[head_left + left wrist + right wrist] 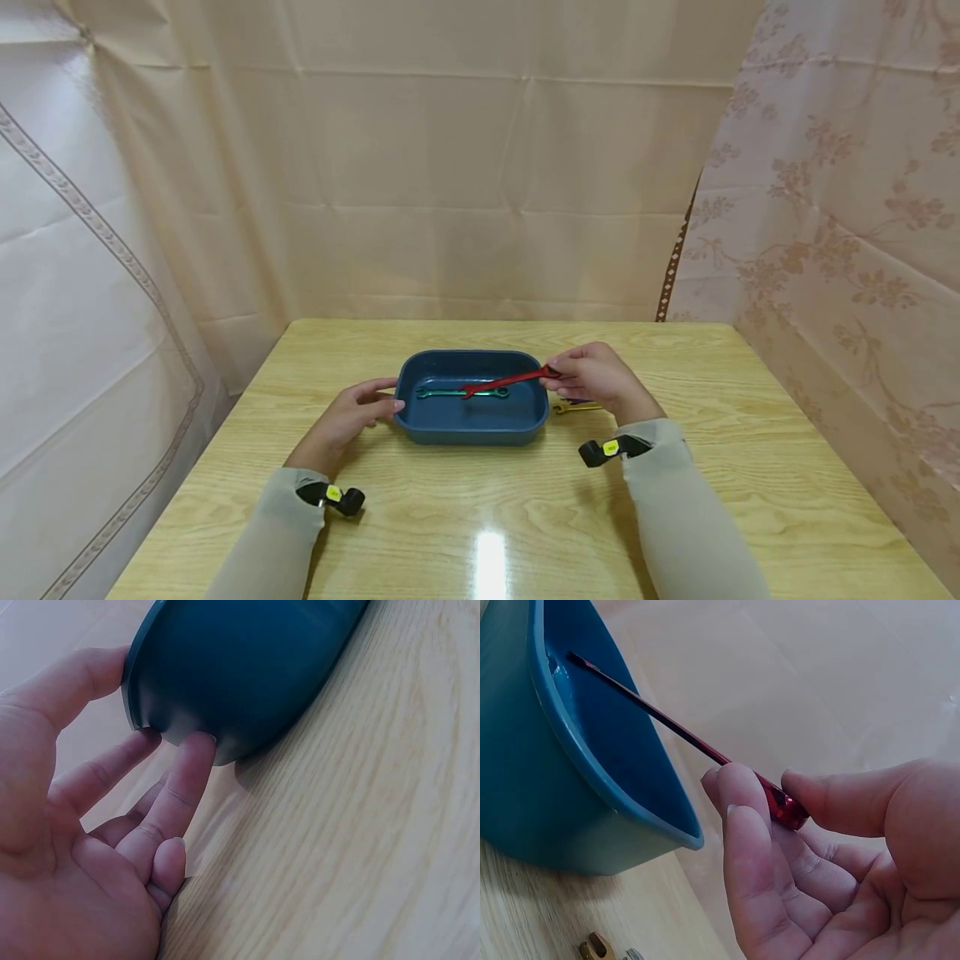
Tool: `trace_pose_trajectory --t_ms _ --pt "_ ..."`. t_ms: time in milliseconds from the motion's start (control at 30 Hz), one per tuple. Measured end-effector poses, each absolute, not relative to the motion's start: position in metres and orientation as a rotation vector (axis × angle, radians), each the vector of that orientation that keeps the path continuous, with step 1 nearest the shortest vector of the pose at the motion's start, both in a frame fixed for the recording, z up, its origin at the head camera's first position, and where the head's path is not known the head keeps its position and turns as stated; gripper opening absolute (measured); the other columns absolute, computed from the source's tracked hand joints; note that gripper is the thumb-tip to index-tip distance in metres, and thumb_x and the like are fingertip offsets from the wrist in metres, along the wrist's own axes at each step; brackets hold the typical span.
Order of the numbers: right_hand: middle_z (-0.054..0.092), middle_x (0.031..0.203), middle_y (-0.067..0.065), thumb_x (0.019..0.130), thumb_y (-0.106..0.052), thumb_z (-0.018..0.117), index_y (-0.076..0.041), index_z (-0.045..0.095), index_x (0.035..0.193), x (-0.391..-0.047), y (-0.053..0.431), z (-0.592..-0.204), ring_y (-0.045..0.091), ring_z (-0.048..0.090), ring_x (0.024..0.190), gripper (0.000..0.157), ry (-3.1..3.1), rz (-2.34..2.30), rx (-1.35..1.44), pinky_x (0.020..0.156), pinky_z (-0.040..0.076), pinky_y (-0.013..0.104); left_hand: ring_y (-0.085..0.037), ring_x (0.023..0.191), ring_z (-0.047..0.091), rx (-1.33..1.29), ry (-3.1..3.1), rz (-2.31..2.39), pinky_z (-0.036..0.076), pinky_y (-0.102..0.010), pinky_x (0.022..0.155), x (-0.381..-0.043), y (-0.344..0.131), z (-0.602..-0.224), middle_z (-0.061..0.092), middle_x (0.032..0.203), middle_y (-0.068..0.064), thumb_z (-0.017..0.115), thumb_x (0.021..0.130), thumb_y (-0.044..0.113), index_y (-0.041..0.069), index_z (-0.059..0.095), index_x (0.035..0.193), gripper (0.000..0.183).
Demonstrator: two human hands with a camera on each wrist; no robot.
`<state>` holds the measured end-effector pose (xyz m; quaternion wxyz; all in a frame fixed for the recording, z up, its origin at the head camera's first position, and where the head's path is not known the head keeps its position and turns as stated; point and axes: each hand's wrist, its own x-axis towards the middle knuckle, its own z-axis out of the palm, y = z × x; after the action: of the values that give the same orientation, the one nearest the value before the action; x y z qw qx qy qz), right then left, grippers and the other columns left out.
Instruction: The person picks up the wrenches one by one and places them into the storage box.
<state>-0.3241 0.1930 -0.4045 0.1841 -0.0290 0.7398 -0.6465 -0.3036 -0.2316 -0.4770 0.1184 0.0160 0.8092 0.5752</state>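
Observation:
In the head view, my left hand [351, 417] is at the left end of a blue plastic tub [468, 437]. The left wrist view shows the thumb at the tub's rim and fingertips [196, 750] against its outer wall, holding that end. Over the tub's right end, my right hand [600, 381] pinches a red wrench [510, 381] by its ring end, between thumb and fingers. The wrench's open end slants down and left over the tub's inside. Below it, a green wrench [442, 392] lies flat on the tub's floor.
Right of the tub, partly under my right hand, a yellow wrench [577, 407] lies on the wooden table [420, 517]. Something dark blue or purple shows beside it. Cream curtains [480, 183] hang behind the table, with patterned cloth on both sides.

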Motion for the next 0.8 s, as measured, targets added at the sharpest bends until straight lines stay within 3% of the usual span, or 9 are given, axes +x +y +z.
trace_pose_trajectory --t_ms 233,800 --pt "0.079 0.096 0.013 0.106 -0.016 0.058 0.014 0.054 0.138 -0.324 0.188 -0.403 0.015 0.077 0.082 0.043 2.068 -1.817 -0.074 0.073 0.06 0.025 -0.021 0.102 0.071 0.039 2.366 1.673 0.043 -0.035 0.085 -0.304 -0.231 -0.477 0.071 0.129 -0.01 0.074 0.096 0.038 0.018 0.055 0.15 0.06" --pt "0.079 0.094 0.013 0.105 -0.016 0.061 0.012 0.058 0.134 -0.325 0.18 -0.404 0.014 0.076 0.079 0.041 2.066 -1.816 -0.049 0.071 0.059 0.024 -0.02 0.101 0.071 0.035 2.373 1.675 0.043 -0.034 0.083 -0.304 -0.231 -0.477 0.07 0.13 -0.01 0.077 0.093 0.043 0.018 0.055 0.15 0.066"
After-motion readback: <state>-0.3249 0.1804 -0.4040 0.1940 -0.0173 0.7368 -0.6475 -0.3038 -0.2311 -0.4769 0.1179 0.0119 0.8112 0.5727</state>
